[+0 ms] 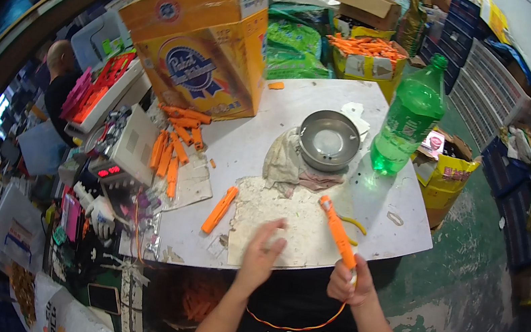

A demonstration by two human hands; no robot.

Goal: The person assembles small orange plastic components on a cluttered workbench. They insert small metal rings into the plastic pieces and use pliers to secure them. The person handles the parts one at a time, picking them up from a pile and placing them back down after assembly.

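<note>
In my right hand (pixel 355 285) is a slim orange stick-shaped tool (pixel 338 236), gripped at its lower end and tilted up and to the left. A thin red and yellow wire (pixel 297 329) loops from that end toward the left. My left hand (pixel 261 252) is open and empty, fingers apart, over the near part of a worn pale board (pixel 272 216). Left of the board lies a single orange plastic piece (pixel 220 210). Yellow curved handles (pixel 353 224), perhaps of pliers, show partly behind the orange tool. Beyond the board, a metal bowl (pixel 329 141) rests on a crumpled rag (pixel 282 165).
A green bottle (pixel 412 115) stands at the table's right. A tall yellow carton (pixel 193 54) stands at the back left, near a pile of orange pieces (pixel 174 143). Left of these is a box with a red display (pixel 108 171). A carton of orange parts (pixel 366 51) sits beyond the table.
</note>
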